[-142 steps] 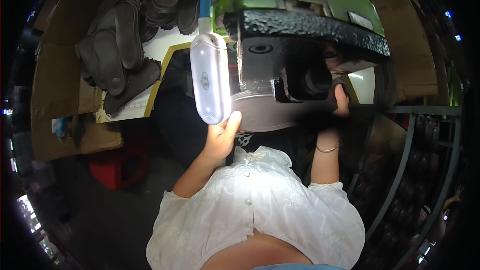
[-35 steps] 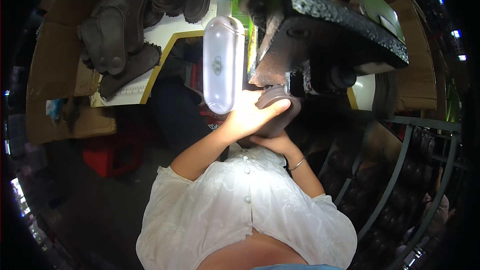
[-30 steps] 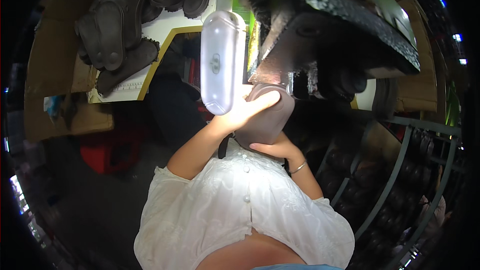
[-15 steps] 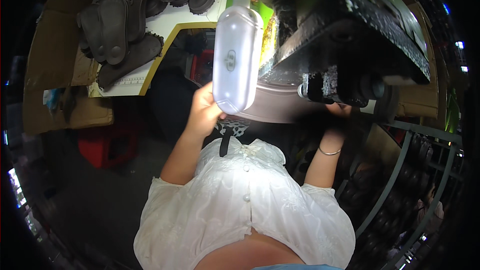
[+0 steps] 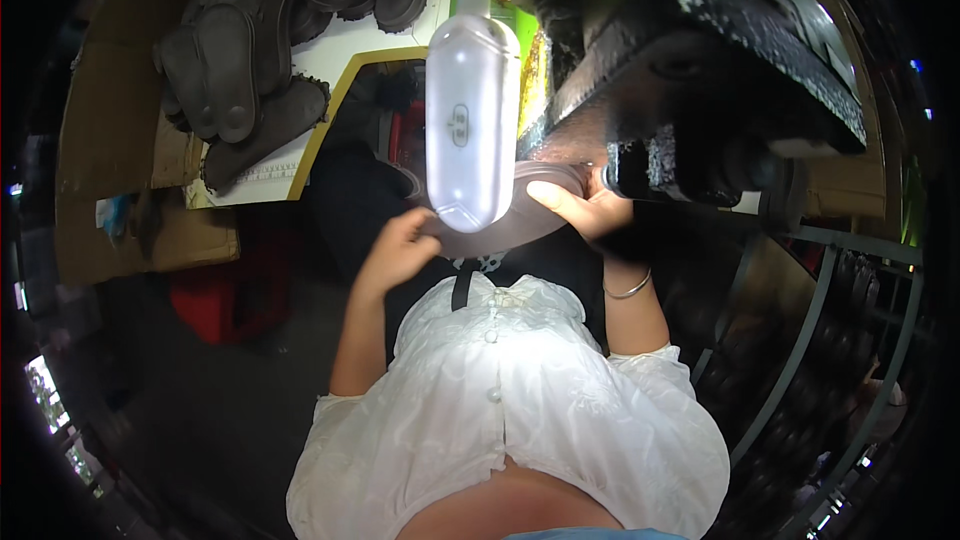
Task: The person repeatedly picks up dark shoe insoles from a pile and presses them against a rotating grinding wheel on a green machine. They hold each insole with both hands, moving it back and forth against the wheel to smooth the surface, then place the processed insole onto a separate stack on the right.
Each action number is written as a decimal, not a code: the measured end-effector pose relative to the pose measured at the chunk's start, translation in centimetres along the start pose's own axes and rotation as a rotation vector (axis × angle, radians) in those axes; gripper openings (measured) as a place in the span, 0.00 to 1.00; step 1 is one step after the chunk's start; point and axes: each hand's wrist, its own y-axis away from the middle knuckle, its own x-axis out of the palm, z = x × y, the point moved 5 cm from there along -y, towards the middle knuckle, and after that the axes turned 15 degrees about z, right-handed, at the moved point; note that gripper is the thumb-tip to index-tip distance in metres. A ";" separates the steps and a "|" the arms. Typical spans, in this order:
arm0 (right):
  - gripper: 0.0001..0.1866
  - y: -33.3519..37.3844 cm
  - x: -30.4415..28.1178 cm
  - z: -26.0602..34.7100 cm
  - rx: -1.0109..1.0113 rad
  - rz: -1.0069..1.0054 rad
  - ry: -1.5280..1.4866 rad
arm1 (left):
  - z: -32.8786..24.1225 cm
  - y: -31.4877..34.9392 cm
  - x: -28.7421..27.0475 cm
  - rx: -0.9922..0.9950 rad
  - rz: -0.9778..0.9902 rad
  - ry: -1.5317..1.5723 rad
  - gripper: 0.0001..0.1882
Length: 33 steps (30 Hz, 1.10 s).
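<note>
A grey-brown sandal sole (image 5: 535,225) with a rounded, ridged edge lies across the space before me, partly behind the lit lamp. My right hand (image 5: 590,202) grips its right end, thumb laid over the top and the other fingers hidden beneath or behind the machine. At the sole's left edge, my left hand (image 5: 398,252) is closed with bent fingers. The tips of its thumb and forefinger come up beside the lamp, and what they pinch, if anything, cannot be made out. Just above the right hand juts a black metal machine head (image 5: 700,90).
A long white lamp (image 5: 472,130) hangs between my hands, hiding part of the work. Several brown sandals (image 5: 235,60) lie piled on the white table (image 5: 335,55) at the far left, beside a cardboard box (image 5: 110,110). A red stool (image 5: 225,300) stands lower left; a metal rack (image 5: 800,340) is at right.
My right hand has come left from behind the machine, its thumb now on top of the sole. The left hand has dropped slightly toward me. The sole has shifted and turned.
</note>
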 end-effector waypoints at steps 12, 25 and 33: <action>0.25 2.5 -2.1 -3.4 0.285 0.241 -0.280 | -11.0 -5.7 6.3 0.335 0.016 0.125 0.14; 0.22 10.0 -12.3 -4.2 0.049 -0.136 -0.490 | -6.5 -2.0 4.7 0.197 -0.098 0.316 0.08; 0.20 2.7 -6.3 -0.2 -0.042 -0.081 -0.336 | -3.4 0.9 1.0 0.251 -0.205 0.544 0.16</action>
